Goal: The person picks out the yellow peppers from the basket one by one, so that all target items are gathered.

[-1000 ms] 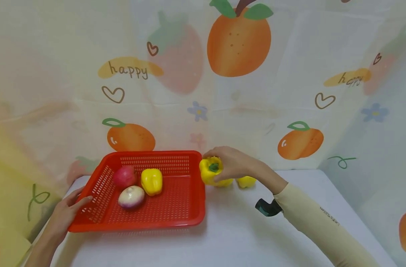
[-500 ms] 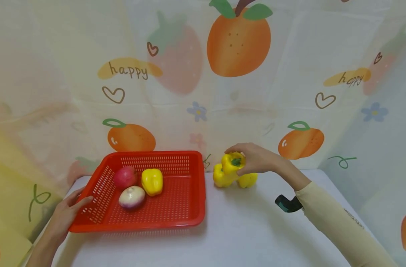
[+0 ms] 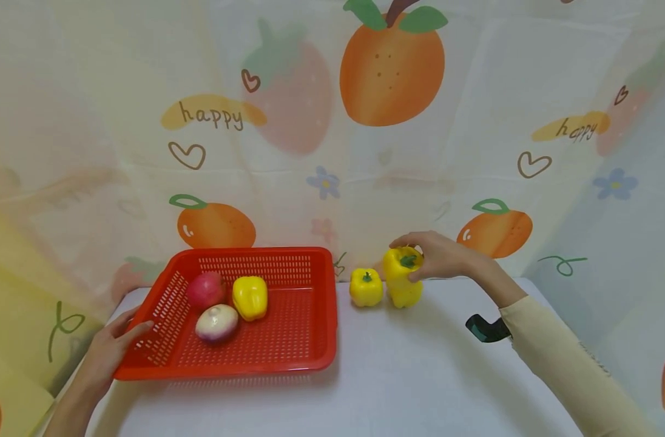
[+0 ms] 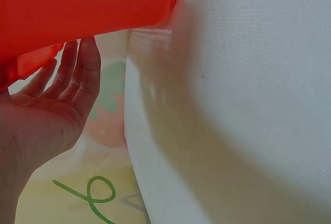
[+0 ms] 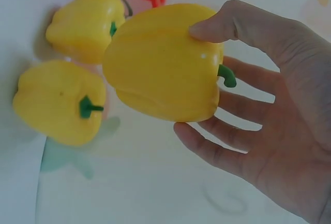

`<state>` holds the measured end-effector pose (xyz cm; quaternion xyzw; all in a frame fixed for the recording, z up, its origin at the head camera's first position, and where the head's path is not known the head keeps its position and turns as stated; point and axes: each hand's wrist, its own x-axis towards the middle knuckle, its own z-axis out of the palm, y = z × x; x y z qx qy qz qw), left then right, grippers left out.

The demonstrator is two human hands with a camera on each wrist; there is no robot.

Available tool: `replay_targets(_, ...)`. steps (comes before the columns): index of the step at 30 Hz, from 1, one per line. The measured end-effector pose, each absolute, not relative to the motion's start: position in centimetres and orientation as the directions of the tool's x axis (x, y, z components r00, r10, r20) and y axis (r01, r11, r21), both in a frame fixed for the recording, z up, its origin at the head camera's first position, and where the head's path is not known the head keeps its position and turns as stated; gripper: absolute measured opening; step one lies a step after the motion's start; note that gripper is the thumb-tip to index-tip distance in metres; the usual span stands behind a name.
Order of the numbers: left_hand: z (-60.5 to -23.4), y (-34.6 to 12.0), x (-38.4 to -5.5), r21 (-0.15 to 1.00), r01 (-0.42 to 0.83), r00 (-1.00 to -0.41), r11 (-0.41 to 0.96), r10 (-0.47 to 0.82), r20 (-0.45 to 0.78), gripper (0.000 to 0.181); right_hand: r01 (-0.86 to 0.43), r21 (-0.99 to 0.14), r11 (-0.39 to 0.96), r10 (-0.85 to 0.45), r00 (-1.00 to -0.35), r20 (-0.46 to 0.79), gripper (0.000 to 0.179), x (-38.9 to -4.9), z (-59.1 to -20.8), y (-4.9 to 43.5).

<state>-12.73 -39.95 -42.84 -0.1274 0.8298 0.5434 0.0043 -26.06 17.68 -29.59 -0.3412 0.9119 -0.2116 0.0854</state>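
My right hand (image 3: 442,254) holds a yellow bell pepper (image 5: 160,66) with a green stem, thumb on one side and fingers on the other. In the head view this pepper overlaps the top of a second yellow pepper (image 3: 406,296) on the table. A third yellow pepper (image 3: 366,290) stands upright just to the left. On the left, my left hand (image 3: 107,351) grips the side of a red plastic basket (image 3: 229,368), thumb over the rim and fingers under it in the left wrist view. Inside lie a yellow pepper (image 3: 250,298), a pinkish-red round fruit (image 3: 206,291) and a white-and-purple turnip-like vegetable (image 3: 216,323).
The white table (image 3: 398,382) ends at a printed fruit curtain (image 3: 289,194) behind the basket and peppers. A dark wrist device (image 3: 486,328) sticks out from the right sleeve (image 3: 562,358). Bare tabletop lies in front of the peppers.
My right hand has carried the held pepper rightward, from beside the basket's right edge to over the right-hand pepper on the table. The left hand and basket have stayed put.
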Motion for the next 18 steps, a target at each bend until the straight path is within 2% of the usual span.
replay_targets(18,-42.7,-40.0,-12.8,0.877,-0.235,-0.965,0.418,-0.209,-0.158,0.077,-0.506,-0.404,0.762,-0.573,-0.817,-0.057,0.059,-26.7,-29.9,23.4)
